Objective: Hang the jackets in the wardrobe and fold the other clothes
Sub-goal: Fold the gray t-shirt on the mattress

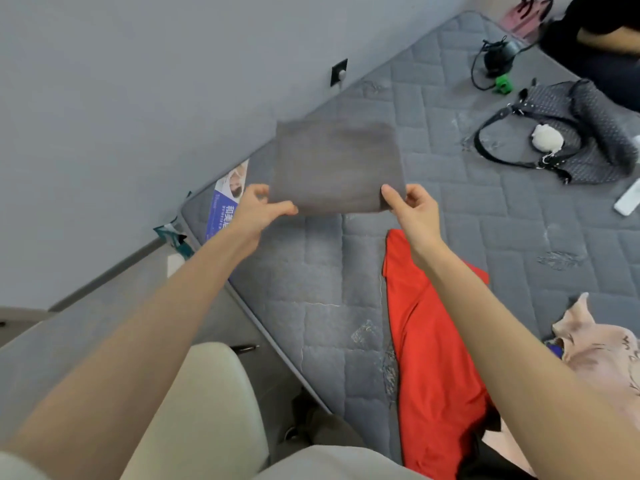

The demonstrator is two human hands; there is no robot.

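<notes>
holding a finished fold, are they?

— yes. the left hand [258,211] pinches the near left corner of the folded grey cloth [336,168], and the right hand [415,213] pinches the near right one. it's held in the air above the mattress [485,237], toward its left edge.

and next?

— i'd say lower it flat and let go. the red garment [433,341] and pink garment [606,358] at the near edge look unfolded.

any containers?

— a printed paper bag [225,199] is wedged at the left edge, contents hidden. a dark handbag [595,133] lies toward the far right with a white fluffy charm [547,136] on it. i can't see inside.
</notes>
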